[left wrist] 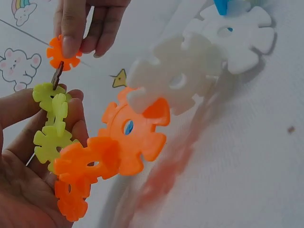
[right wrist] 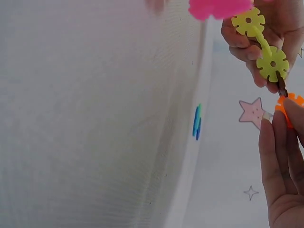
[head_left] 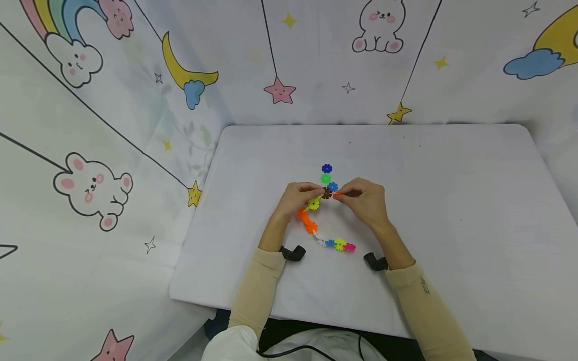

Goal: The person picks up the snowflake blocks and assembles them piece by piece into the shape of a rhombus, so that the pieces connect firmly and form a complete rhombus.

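A curved chain of notched snowflake discs hangs from my left hand (head_left: 293, 198), which holds it by the yellow discs (left wrist: 53, 142). At its upper end sits a brown disc (left wrist: 57, 76), seen edge-on. My right hand (head_left: 368, 203) pinches an orange disc (left wrist: 53, 50) between thumb and fingers, its edge touching the brown disc; whether their slots are joined I cannot tell. Further along the chain come orange discs (left wrist: 88, 159), white discs (left wrist: 175, 80), a blue disc (head_left: 330, 242), a yellow disc (head_left: 339, 244) and a pink disc (head_left: 349, 247).
Just beyond the hands, a dark blue disc (head_left: 326, 169), a green disc (head_left: 325, 178) and a lighter blue disc (head_left: 332, 186) lie on the white table (head_left: 451, 225). Black wrist mounts (head_left: 293, 253) sit at both wrists. A patterned white curtain (head_left: 316, 60) stands behind the table.
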`<state>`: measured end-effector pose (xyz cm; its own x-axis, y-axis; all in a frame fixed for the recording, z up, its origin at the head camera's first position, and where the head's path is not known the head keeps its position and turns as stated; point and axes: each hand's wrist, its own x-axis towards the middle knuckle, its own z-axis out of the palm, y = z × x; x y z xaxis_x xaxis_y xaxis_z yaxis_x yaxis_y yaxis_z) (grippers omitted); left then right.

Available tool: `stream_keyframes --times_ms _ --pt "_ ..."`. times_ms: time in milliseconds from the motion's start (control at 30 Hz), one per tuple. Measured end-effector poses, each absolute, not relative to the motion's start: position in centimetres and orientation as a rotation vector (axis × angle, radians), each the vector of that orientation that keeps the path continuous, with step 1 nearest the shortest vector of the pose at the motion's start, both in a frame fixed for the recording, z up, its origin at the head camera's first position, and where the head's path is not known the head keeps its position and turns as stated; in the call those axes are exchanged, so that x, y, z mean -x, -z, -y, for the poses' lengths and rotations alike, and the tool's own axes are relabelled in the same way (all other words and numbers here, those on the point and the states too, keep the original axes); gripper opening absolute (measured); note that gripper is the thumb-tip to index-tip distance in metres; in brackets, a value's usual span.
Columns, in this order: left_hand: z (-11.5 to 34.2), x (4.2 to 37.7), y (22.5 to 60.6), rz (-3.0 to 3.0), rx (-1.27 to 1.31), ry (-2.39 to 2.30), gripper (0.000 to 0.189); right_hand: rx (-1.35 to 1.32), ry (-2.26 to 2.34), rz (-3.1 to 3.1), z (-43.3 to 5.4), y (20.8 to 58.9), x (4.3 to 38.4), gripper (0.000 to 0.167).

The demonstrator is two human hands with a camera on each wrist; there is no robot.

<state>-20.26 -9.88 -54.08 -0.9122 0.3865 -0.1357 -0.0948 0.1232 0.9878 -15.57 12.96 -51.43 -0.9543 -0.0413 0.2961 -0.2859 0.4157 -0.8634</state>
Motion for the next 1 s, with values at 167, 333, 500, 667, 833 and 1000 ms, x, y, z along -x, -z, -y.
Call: stream_keyframes --times_ms 167,333,500,667,833,1000 --pt "9.6 20.2 54.1 -2.081 -0.255 -1.888 0.027 -0.292 -1.548 2.441 -12.9 51.5 16.3 0.011" --pt "9.2 20.2 54.3 -2.055 -0.222 -1.954 0.027 -0.300 -1.550 2.421 -12.7 51.8 16.8 0.010" --pt "9.0 20.0 54.3 -2.062 -0.197 -1.984 0.029 -0.340 -1.560 2.389 -12.6 51.6 17.1 0.011" --pt "9.4 20.1 54.2 -2.061 -0.187 -2.001 0.029 -0.354 -1.544 2.446 -12.6 51.3 17.3 0.014" --pt "9.6 20.2 54.2 -2.040 -0.148 -2.031 0.030 -0.265 -1.465 2.670 -12.7 51.1 17.1 0.048" --pt "9.6 20.2 54.0 -2.015 -0.131 -2.079 0.030 -0.169 -1.363 2.987 -13.1 50.7 16.7 0.047"
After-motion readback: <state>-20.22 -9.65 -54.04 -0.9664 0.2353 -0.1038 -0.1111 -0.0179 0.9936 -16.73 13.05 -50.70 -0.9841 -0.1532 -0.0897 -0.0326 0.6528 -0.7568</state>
